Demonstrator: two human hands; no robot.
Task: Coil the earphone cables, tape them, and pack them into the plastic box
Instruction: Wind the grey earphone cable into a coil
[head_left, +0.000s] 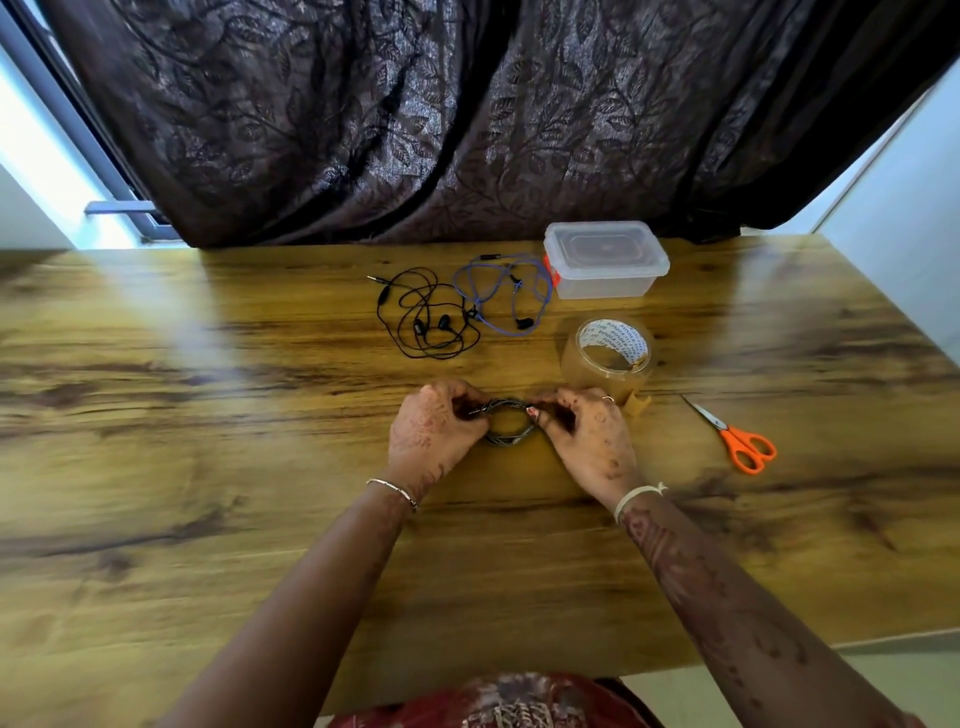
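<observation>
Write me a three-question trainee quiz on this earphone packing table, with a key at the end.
1. True or false: the left hand and the right hand both grip the coiled cable.
2. Pick one. The plastic box is: A, open with its lid off; B, shut with its lid on; C, tipped on its side.
3. Fill in the blank: seen from the person's seat, the scissors lie to the ___ of the tape roll.

Key: 1 true; 2 B; 3 right.
</observation>
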